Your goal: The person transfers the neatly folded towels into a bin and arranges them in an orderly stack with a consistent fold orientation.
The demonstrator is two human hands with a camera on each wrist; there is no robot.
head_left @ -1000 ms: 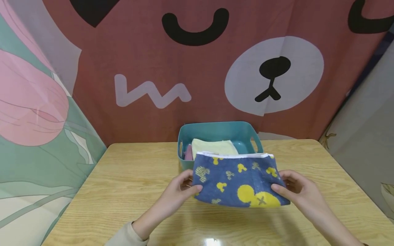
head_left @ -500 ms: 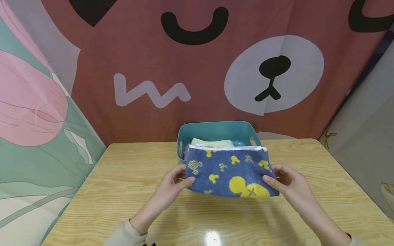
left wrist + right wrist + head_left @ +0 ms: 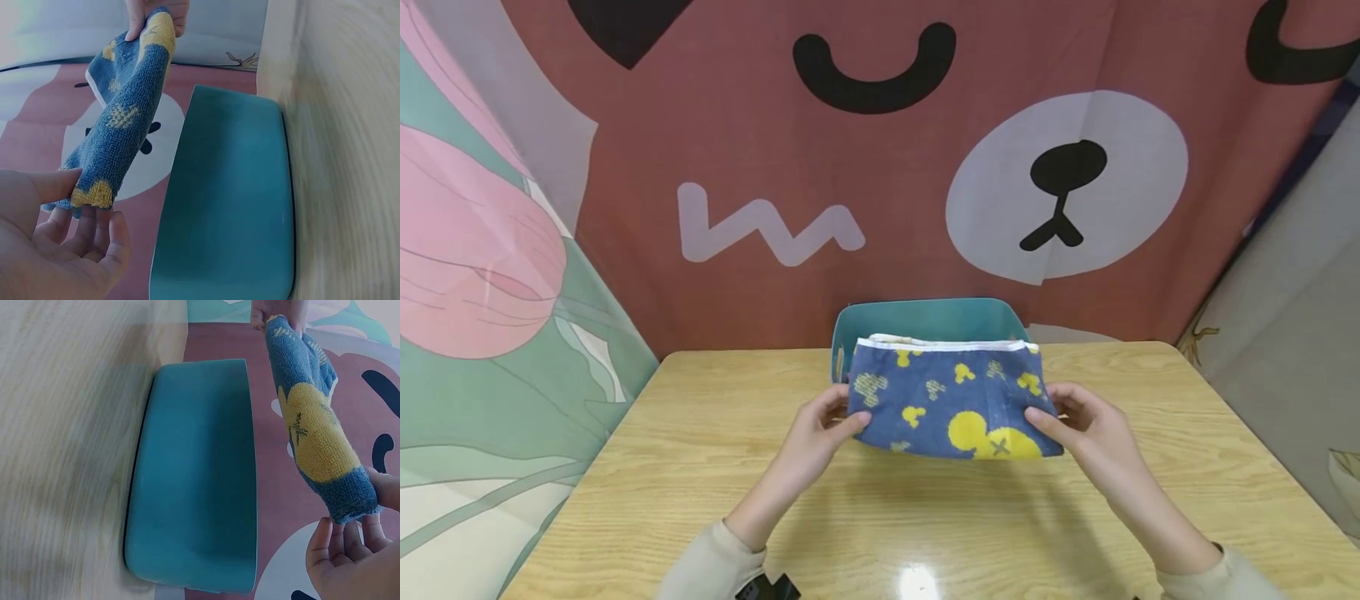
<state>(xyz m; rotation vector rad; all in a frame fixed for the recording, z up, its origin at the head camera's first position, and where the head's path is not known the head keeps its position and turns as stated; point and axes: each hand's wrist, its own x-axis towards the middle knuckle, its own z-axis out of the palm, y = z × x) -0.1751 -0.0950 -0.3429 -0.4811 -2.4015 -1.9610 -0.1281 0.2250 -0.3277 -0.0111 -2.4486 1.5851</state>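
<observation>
A folded blue towel (image 3: pixel 940 400) with yellow mouse-head patterns and a white edge hangs in the air between both hands. My left hand (image 3: pixel 820 429) pinches its left end, thumb in front and fingers behind. On the other end, my right hand (image 3: pixel 1093 433) grips it the same way. In both wrist views the towel's folded lower edge (image 3: pixel 125 125) shows above the level of the teal basket's rim. The teal basket (image 3: pixel 932 315) stands behind the towel, which covers most of it in the head view.
A light wooden table (image 3: pixel 715 450) carries the basket near its back edge. Behind it hangs a reddish curtain (image 3: pixel 887 167) with a bear face. A floral cloth (image 3: pixel 482 250) lines the left side, and a grey one (image 3: pixel 1292 317) the right.
Both hands have carried the towel forward and slightly left, toward the basket. The pale yellow and pink cloths seen earlier in the basket are now hidden behind it.
</observation>
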